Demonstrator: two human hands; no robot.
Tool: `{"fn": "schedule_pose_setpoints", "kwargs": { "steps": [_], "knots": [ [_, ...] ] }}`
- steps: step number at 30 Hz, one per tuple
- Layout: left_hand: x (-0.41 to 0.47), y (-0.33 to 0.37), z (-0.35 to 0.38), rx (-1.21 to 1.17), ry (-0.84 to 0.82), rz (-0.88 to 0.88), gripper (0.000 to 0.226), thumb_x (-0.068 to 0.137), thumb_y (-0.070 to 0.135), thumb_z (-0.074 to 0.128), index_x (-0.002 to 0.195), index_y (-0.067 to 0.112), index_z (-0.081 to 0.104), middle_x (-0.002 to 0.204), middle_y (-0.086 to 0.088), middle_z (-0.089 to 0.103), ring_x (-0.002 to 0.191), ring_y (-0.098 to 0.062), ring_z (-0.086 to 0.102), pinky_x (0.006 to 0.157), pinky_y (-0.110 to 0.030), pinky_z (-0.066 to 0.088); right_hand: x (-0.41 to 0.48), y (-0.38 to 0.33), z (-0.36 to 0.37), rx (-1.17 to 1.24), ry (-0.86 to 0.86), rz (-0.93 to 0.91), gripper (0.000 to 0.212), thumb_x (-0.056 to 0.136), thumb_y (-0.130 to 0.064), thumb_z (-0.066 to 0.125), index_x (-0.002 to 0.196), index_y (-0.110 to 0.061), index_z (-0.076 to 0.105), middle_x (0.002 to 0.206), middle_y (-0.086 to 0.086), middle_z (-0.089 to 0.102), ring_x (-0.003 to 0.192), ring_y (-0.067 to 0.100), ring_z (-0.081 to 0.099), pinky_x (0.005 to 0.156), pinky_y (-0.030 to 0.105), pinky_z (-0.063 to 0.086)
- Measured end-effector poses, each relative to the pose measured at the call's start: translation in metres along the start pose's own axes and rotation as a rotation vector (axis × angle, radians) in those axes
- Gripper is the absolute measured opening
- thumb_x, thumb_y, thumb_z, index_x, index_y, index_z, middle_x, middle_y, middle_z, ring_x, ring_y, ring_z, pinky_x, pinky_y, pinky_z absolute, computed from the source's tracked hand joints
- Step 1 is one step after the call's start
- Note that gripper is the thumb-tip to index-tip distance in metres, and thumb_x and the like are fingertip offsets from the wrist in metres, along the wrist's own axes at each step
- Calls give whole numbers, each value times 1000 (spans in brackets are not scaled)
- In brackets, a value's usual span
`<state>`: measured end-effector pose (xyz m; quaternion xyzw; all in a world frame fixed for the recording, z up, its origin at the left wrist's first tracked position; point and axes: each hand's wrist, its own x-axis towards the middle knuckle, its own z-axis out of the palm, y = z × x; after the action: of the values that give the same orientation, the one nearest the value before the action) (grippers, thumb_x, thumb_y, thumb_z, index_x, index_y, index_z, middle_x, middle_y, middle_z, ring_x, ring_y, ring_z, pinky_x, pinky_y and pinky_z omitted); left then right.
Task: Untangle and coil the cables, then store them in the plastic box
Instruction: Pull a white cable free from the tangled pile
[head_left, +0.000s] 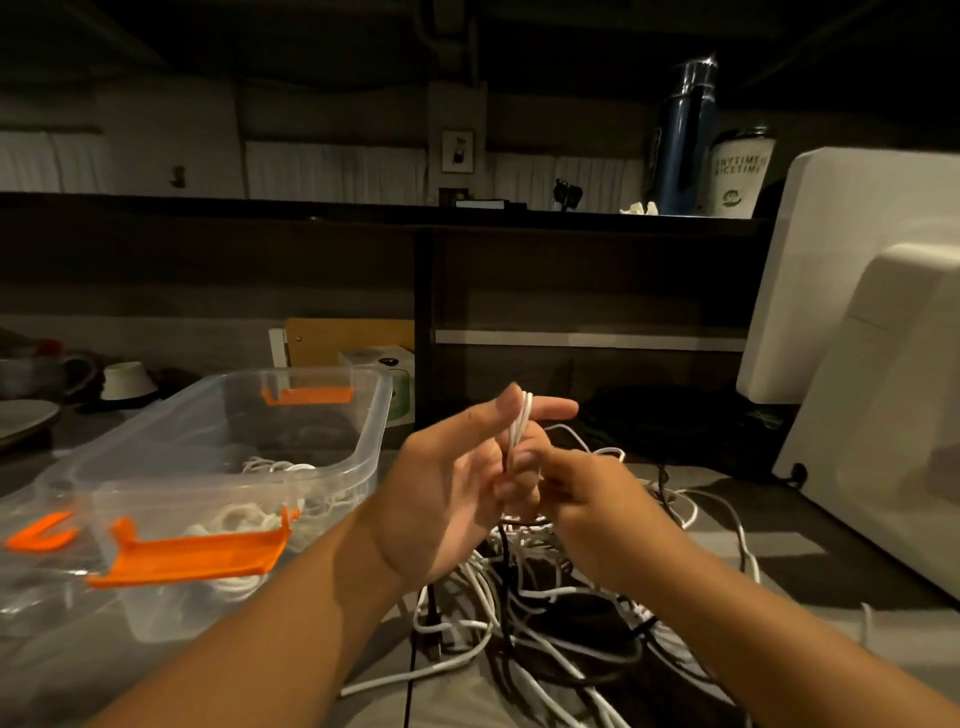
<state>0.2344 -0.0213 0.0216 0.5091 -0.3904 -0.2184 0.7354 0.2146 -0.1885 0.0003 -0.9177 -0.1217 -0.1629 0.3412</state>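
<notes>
A white cable (521, 421) stood in a few tight loops between the thumb and forefinger of the left hand (452, 488), whose lower fingers curled around it. The right hand (587, 499), just beside it, seemed to pinch the same loops with its fingertips, though the dim light blurred them. Below both lay a heap of cables (545, 613), white and black, on the table (779, 519). To the left sat the plastic box (374, 421), with coiled cables (270, 465) inside.
</notes>
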Motion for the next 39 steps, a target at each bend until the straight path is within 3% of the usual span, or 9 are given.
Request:
{"fn": "schedule_pose_setpoints", "kwargs": {
  "steps": [3, 7, 12, 19, 23, 28, 32, 37, 39],
  "knots": [
    [2, 3, -1, -35, 65, 38, 106, 55, 68, 84, 136, 6, 54, 78, 1, 44, 63, -9, 39, 60, -21, 42, -4, -10, 5, -259, -79, -94, 18, 101, -18, 52, 108, -24, 68, 104, -2, 65, 101, 15, 54, 91, 40, 48],
    [5, 1, -2, 77, 167, 67, 112, 49, 77, 82, 138, 15, 52, 80, 2, 43, 66, -8, 40, 65, -24, 41, -8, -15, 10, -445, -59, -300, 32, 105, -35, 48, 133, -28, 60, 125, -10, 65, 109, 16, 49, 98, 34, 41],
    [12, -5, -8, 659, 262, 59, 98, 48, 95, 64, 130, 46, 43, 80, 12, 52, 75, -1, 57, 97, -51, 52, -12, -19, 0, -490, 13, -408, 55, 94, -53, 23, 107, -33, 73, 96, -12, 72, 89, 12, 60, 84, 35, 48],
    [2, -11, -8, 810, 127, -44, 97, 64, 95, 52, 142, 38, 39, 130, -18, 55, 123, -25, 58, 107, -45, 48, -14, -13, -23, 181, 268, -269, 17, 92, -32, 62, 78, -25, 68, 62, -2, 61, 54, 16, 53, 52, 41, 44],
    [2, -9, -2, 785, 84, -62, 65, 65, 93, 53, 115, 52, 51, 101, 4, 58, 90, -3, 55, 84, -30, 52, -8, -11, -25, 467, 369, -169, 18, 94, -22, 65, 77, -20, 70, 60, -3, 58, 55, 15, 51, 52, 37, 41],
    [0, -12, 9, 742, 20, -63, 71, 72, 75, 60, 134, 42, 51, 130, 11, 62, 120, -3, 58, 102, -31, 50, -7, -7, -35, 508, 398, -201, 8, 89, -17, 72, 86, -10, 73, 68, 0, 66, 58, 10, 63, 53, 24, 50],
    [6, -12, 10, 605, -3, -59, 60, 71, 66, 63, 123, 37, 61, 85, 13, 57, 76, 1, 56, 73, -21, 44, -4, -1, -40, 598, 409, -178, 27, 78, -31, 73, 91, -7, 76, 85, 14, 72, 81, 33, 71, 74, 47, 61],
    [11, -14, 8, 405, -37, -47, 36, 74, 46, 69, 106, 29, 70, 70, 13, 51, 60, -3, 43, 59, -24, 35, -3, 5, -36, 719, 271, -78, 24, 89, -25, 67, 96, -5, 77, 80, 11, 72, 72, 15, 66, 65, 21, 51],
    [14, -14, 7, 356, -53, -40, 27, 78, 34, 69, 103, 27, 71, 65, 13, 52, 54, -2, 45, 54, -19, 37, -2, 6, -32, 773, 183, -8, 29, 89, -31, 64, 96, -6, 77, 85, 27, 66, 76, 28, 58, 71, 34, 46]
  ]
}}
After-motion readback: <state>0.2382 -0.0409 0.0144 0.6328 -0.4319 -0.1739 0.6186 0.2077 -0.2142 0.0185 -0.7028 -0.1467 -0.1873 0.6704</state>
